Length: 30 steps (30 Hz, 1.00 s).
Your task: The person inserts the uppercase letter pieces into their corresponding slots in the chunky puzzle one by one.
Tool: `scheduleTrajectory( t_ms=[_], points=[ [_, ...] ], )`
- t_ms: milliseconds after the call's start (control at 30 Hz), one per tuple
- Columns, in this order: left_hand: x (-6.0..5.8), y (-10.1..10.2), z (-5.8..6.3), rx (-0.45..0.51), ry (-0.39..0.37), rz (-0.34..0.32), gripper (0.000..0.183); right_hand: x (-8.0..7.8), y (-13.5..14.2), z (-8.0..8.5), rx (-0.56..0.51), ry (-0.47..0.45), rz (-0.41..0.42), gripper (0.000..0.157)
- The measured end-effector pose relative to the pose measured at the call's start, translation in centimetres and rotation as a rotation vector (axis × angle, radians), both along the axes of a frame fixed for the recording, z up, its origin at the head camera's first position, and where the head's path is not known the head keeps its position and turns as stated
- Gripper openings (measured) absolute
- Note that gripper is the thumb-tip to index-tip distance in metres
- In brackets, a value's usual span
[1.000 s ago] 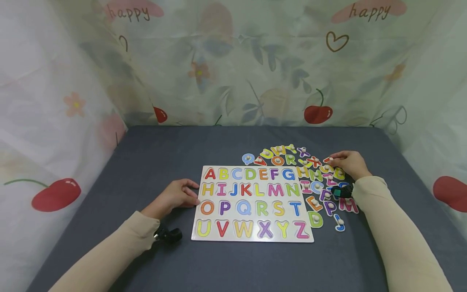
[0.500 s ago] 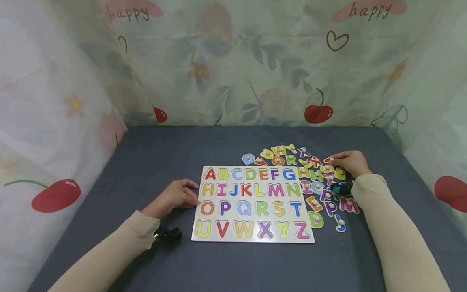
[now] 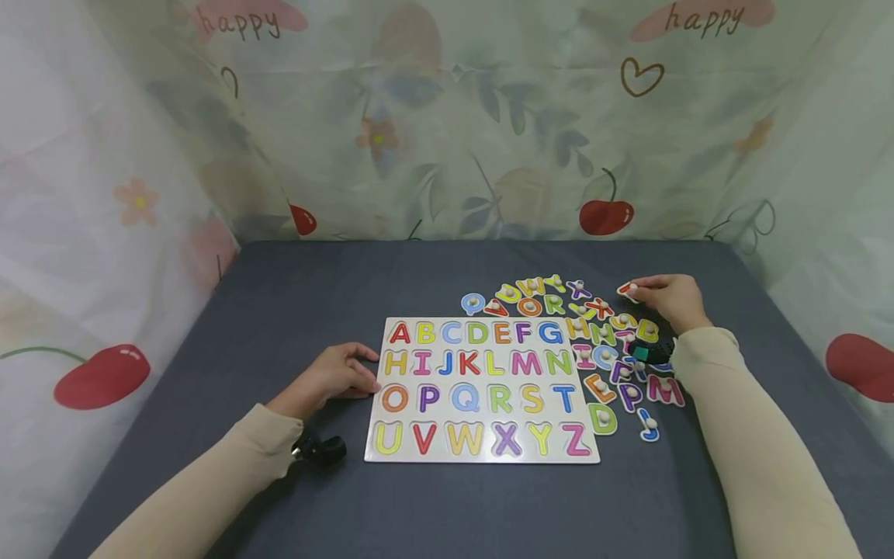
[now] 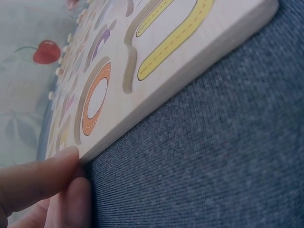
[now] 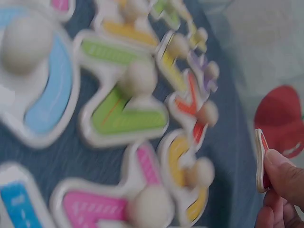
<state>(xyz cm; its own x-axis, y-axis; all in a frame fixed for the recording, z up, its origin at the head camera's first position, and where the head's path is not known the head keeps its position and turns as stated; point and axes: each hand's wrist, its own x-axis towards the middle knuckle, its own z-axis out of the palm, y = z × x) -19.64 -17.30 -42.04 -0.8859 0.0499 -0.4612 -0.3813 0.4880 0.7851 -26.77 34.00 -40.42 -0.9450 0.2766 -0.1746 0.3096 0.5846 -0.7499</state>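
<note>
My left hand (image 3: pixel 338 376) rests at the left edge of a white wooden alphabet board (image 3: pixel 482 458). Its fingers are relaxed; in the left wrist view the thumb (image 4: pixel 61 164) touches the board's edge beside the orange O recess. My right hand (image 3: pixel 676 301) pinches a red letter puzzle piece (image 3: pixel 627 292) between thumb and fingers. That piece shows nearly edge-on in the right wrist view, raised off the table, its letter unreadable. Several knobbed letter pieces lie below and left of this hand, among them a green N (image 5: pixel 121 102) and a red K (image 5: pixel 190 109).
Loose letters continue along the board's back and right edges, from the blue Q (image 3: pixel 472 303) to the blue J (image 3: pixel 649 425). A green D (image 3: pixel 602 419) lies against the board's right side. A dark cloth covers the table (image 3: pixel 447 512); printed curtains (image 3: pixel 454 155) stand around it.
My right hand has lifted the red letter piece and moved it slightly away, towards the back of the table. The left hand and the board stay in place.
</note>
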Motion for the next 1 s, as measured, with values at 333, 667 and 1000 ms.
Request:
scheduleTrajectory(
  t_ms=[333, 667, 1000],
  points=[
    [-0.1, -0.3, -0.3, 0.017, 0.014, -0.014, 0.053, 0.6, -7.2, 5.0, -0.098, 0.168, 0.164, 0.045],
    [-0.2, -0.3, -0.4, 0.001, 0.032, -0.034, 0.053, 0.8, -17.5, 5.4, -0.205, 0.216, 0.336, 0.031],
    [-0.2, -0.1, -0.4, -0.015, 0.022, -0.026, 0.053, 1.2, -25.9, 2.1, -0.209, 0.167, 0.430, 0.018]
  ],
)
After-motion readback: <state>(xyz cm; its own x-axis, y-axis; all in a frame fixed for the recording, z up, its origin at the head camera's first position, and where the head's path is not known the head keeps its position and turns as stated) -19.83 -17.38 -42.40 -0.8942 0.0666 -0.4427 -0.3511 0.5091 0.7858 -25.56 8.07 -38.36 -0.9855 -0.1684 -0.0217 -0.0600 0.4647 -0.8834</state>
